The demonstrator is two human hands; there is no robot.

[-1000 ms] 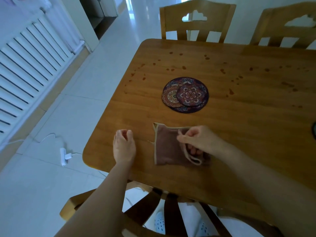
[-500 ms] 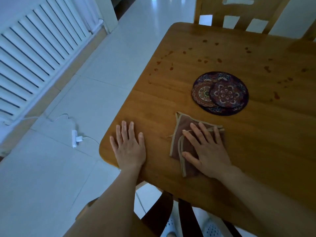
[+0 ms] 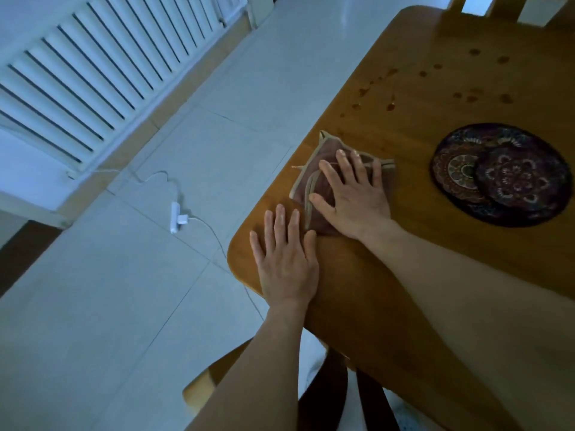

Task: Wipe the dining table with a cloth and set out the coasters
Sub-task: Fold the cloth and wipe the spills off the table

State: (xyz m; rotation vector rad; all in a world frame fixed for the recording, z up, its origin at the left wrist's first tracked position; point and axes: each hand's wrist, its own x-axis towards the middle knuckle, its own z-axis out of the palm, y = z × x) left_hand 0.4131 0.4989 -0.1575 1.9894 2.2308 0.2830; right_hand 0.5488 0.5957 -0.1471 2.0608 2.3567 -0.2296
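Observation:
A folded brown cloth (image 3: 323, 160) with pale edging lies near the left edge of the wooden dining table (image 3: 404, 259). My right hand (image 3: 354, 197) presses flat on it with straight, spread fingers. My left hand (image 3: 284, 259) rests flat on the bare table corner, just left of the cloth and close to the right hand's thumb. A stack of round patterned coasters (image 3: 501, 175) sits to the right of the cloth. Dark droplets and stains (image 3: 389, 105) speckle the tabletop beyond the cloth.
A white radiator (image 3: 93, 73) lines the wall at the left. A white power strip with a cable (image 3: 175, 216) lies on the tiled floor. A wooden chair (image 3: 199, 390) stands below the table's near corner, and another chair back (image 3: 497, 7) shows at the far side.
My right hand let go of its pinch on the cloth, flattened on it and slid it toward the table's left edge. My left hand opened flat, and the two hands now lie closer together.

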